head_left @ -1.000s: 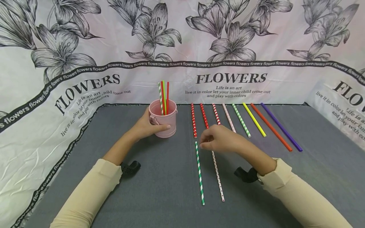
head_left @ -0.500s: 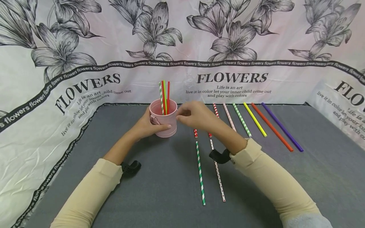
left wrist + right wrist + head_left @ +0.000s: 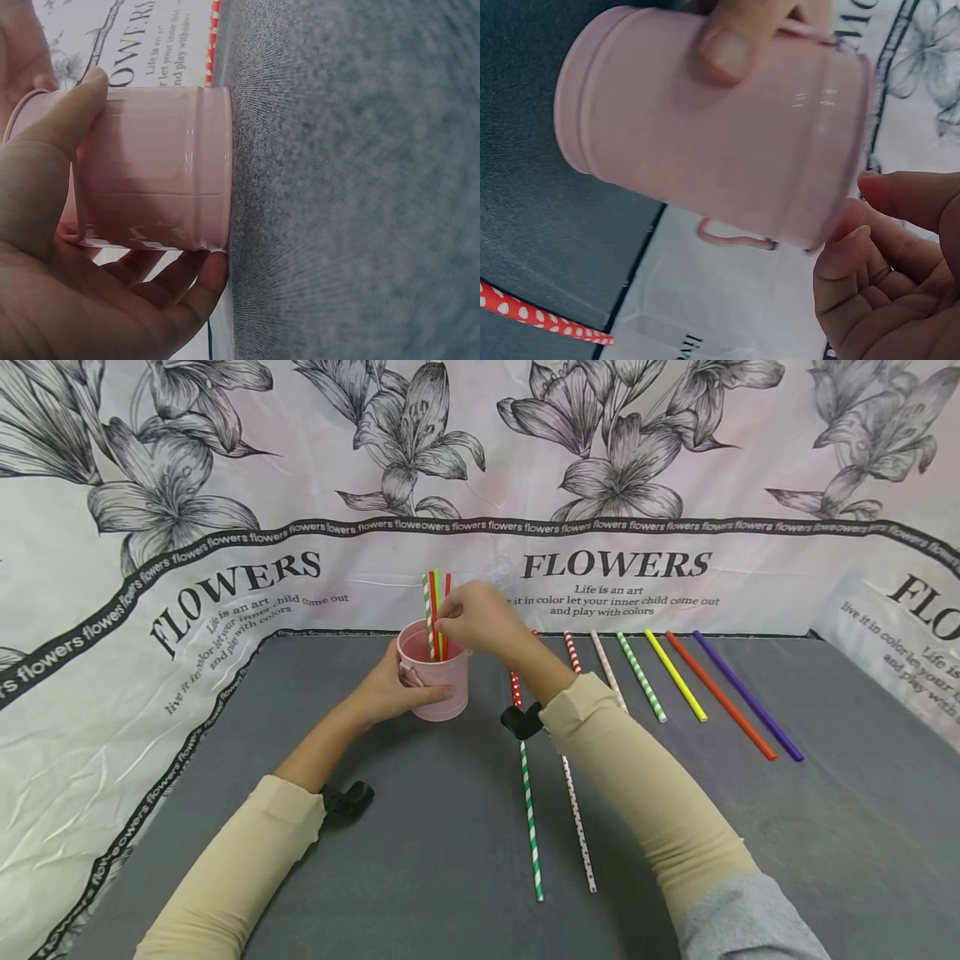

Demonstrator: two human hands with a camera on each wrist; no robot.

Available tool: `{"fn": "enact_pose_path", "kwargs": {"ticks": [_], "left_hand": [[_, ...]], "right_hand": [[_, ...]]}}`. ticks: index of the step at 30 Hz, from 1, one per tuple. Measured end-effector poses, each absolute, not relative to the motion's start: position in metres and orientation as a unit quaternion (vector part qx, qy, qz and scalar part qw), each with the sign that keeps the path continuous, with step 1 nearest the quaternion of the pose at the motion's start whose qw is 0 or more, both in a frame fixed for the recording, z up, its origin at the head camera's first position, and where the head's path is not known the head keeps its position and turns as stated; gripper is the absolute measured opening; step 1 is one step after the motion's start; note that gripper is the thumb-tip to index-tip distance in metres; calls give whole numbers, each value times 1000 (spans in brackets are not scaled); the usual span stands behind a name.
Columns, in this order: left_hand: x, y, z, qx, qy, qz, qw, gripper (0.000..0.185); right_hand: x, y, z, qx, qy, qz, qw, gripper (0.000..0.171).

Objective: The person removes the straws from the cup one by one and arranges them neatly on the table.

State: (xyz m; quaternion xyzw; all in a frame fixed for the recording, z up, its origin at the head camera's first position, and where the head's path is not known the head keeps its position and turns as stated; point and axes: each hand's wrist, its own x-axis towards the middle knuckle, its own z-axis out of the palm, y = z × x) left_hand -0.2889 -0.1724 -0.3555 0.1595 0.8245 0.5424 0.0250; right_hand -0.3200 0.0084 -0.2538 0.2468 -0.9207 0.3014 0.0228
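Note:
A small pink bucket [image 3: 453,703] stands at the back of the grey table. My left hand [image 3: 386,693] grips its side, with the thumb across the front; the left wrist view shows the fingers reaching round the wall. Inside stand a green-and-white striped straw [image 3: 427,610], red ones and a light green straw [image 3: 437,585]. At the bucket's right rim, my right hand [image 3: 476,622] reaches to these straws with fingers loosely bent. The right wrist view shows its thumb and fingertips at the rim, apart, with no straw visible between them.
Right of the bucket lies a row of straws: red-patterned, pink, striped green [image 3: 641,677], yellow [image 3: 677,675], orange [image 3: 720,695] and purple [image 3: 748,696]. Nearer lie a dark green striped straw [image 3: 531,827] and a dotted white straw [image 3: 577,827]. A flower-printed cloth [image 3: 615,589] hangs behind.
My right hand has moved left and up from above the table straws to the straws in the bucket. The left hand keeps its grip, and the bucket has stayed put.

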Motion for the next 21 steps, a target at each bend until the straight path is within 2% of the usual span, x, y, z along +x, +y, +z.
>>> {"fn": "enact_pose_path", "kwargs": {"ticks": [6,11,21], "left_hand": [[-289,-172,-356,164,822,545,22,99],[-286,-173,-350,162,821,547,25,99],[-288,-174,-354,167,816,553,35,114]], "right_hand": [[-329,-1,-260,240,-936,251,52,18],[-328,-10,-259,242,-945,211,62,29],[-324,-27,-271,228,-959,155,63,40]]}}
